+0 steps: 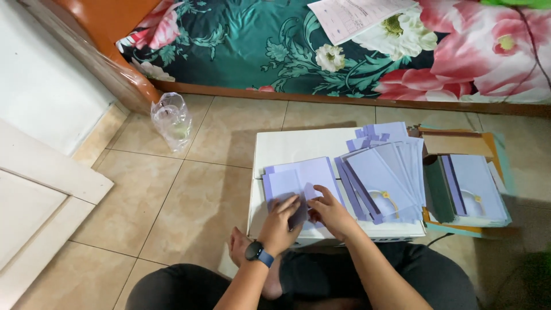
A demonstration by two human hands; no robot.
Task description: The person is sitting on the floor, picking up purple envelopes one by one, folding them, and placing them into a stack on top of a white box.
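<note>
Left hand [282, 220] and right hand [328, 212] lie together at 6 o'clock on the white box [287, 144], fingers curled, pinching a folded lilac card [299, 182]. Fanned stack of lilac cards [385, 171] at 3 o'clock of the hands. Clear plastic bag [172, 119] at 10 o'clock, on the tiled floor [189, 201].

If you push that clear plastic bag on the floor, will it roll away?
Probably not. The plastic bag looks thin and crumpled, so it would likely slide or squash. It seems nearly empty, so probably very light. It stands narrow and upright, so a nudge might tip it.
</note>
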